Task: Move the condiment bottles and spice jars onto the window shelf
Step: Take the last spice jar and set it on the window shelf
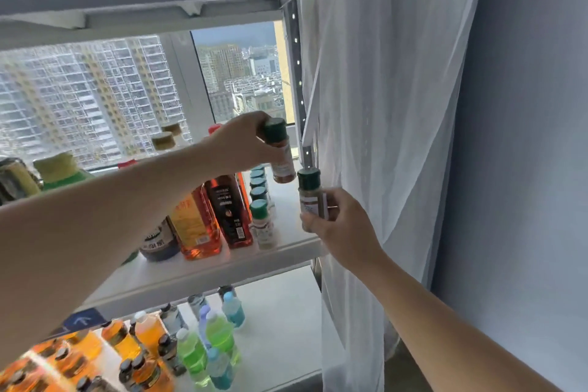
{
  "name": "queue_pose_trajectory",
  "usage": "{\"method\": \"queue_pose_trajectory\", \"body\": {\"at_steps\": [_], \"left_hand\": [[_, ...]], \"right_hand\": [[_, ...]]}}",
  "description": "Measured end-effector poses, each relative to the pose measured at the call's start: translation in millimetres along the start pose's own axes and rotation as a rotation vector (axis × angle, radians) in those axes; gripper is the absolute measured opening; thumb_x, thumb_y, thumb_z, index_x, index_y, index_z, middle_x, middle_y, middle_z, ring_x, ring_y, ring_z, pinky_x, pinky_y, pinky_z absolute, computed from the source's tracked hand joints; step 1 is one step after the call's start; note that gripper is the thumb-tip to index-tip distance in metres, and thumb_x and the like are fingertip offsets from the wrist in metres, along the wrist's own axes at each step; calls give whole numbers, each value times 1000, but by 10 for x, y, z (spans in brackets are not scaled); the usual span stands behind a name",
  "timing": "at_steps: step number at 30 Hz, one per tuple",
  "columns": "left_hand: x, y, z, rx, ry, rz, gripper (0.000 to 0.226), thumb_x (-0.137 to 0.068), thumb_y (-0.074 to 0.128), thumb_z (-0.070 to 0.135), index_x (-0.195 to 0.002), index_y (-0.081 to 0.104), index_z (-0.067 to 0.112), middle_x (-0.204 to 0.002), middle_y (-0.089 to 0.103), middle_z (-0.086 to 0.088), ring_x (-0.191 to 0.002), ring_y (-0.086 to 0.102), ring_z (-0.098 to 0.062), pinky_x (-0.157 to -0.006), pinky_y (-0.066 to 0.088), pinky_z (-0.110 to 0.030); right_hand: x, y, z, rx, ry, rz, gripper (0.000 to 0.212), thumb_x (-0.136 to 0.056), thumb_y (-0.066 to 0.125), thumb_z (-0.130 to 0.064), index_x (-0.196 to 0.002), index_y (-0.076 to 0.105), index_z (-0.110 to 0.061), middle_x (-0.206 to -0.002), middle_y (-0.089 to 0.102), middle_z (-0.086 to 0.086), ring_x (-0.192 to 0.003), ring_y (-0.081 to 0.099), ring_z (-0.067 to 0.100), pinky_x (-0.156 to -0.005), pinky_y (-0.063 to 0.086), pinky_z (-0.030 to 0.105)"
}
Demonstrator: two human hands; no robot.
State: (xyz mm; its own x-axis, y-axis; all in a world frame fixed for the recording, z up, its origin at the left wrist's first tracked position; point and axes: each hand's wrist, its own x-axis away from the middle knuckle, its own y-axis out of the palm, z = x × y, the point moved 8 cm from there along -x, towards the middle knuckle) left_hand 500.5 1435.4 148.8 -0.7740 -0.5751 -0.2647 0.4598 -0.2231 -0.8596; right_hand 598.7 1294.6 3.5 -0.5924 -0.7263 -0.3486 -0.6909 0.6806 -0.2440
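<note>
Left-hand jar (281, 156) and right-hand jar (309, 197) are showing clear glossy walls, matt green plastic caps, paper labels. Below the grips the shelf board (206, 270) is reading smooth matt white; right of them the curtain (381, 105) is hanging as sheer white cloth, beside a perforated metal upright (296, 73).

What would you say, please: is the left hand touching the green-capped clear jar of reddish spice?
Touching: the head view shows the left hand curled round the upper part of the reddish-spice jar.
</note>
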Motion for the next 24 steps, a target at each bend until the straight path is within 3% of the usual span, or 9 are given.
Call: {"method": "queue_pose_trajectory", "body": {"at_steps": [3,5,9,14,18,20,24], "left_hand": [[-261,55,-18,-23,-22,-40,48,-83,81,23,-125,58,27,-108,65,8,-82,58,-2,-59,42,-18],[-401,133,-30,-96,-14,-107,46,-85,80,22,-126,60,27,-110,64,8,-82,56,1,-63,43,-17],[-662,277,-104,-288,-27,-231,36,-88,77,31,-122,66,23,-112,65,4,-93,60,-13,-83,49,-26],[-1069,459,-249,-425,19,-350,35,-93,69,37,-122,65,18,-107,59,3,-95,54,-16,-83,42,-29],[-1486,657,-472,-563,24,-439,38,-93,66,44,-119,67,15,-107,67,-2,-93,60,-21,-86,52,-35],[-1664,789,-541,-636,58,-506,35,-96,63,41,-114,70,12,-100,69,-3,-89,62,-22,-80,51,-34],[-1891,1025,-702,-745,86,-648,22,-94,68,34,-105,75,16,-92,74,0,-82,67,-17,-69,50,-25]], "right_hand": [[-204,0,137,-5,24,-37,34,-86,80,-28,-115,63,-25,-101,73,-8,-91,73,12,-81,58,24],[-299,35,220,14,34,-57,35,-86,80,-27,-116,62,-25,-102,73,-9,-92,70,9,-78,53,17],[-446,111,367,25,72,-57,37,-86,81,-27,-119,62,-23,-105,71,-8,-94,67,7,-73,45,9],[-628,211,543,36,134,-50,32,-86,80,-26,-112,62,-27,-98,70,-13,-89,65,5,-72,45,12],[-758,246,668,30,181,-15,29,-86,79,-26,-110,62,-30,-99,71,-12,-91,67,8,-70,46,11],[-818,272,711,30,193,-4,28,-87,78,-26,-109,62,-32,-98,70,-13,-90,66,5,-67,45,9],[-940,298,802,25,205,39,26,-85,79,-27,-107,65,-31,-97,72,-12,-91,68,6,-80,54,23]]}}
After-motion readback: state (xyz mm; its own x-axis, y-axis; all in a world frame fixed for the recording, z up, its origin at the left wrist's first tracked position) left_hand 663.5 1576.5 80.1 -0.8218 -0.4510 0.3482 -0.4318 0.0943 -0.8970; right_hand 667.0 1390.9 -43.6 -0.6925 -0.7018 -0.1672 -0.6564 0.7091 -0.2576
